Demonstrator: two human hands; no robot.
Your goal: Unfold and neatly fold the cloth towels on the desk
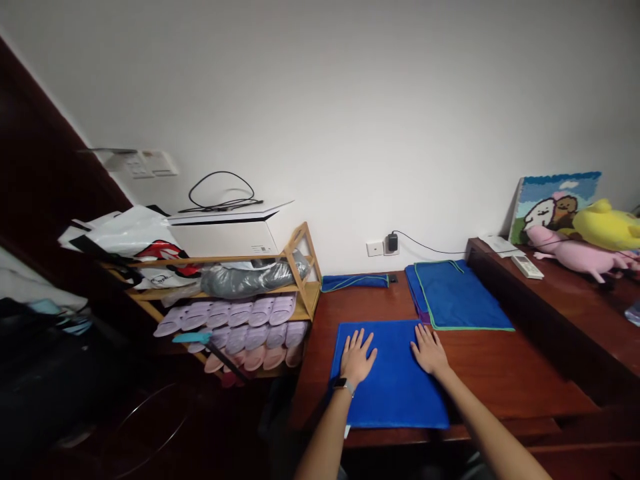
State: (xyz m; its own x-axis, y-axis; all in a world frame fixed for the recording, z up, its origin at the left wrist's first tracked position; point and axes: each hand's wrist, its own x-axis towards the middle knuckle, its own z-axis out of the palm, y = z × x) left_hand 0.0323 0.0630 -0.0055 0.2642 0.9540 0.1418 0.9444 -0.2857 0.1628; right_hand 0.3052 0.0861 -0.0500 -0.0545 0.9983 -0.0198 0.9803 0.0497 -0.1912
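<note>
A blue towel lies spread flat on the dark wooden table in front of me. My left hand rests palm down on the towel's far left part, fingers spread, with a watch at the wrist. My right hand lies flat on the towel's far right corner, fingers apart too. Neither hand holds anything. Beyond the right hand sits a stack of flat blue towels with green edging. A folded blue towel lies against the wall.
A wooden shoe rack with several pale slippers stands to the left, a white box and a cable on top. A charger is plugged into the wall. Plush toys and a remote lie on the raised shelf at right.
</note>
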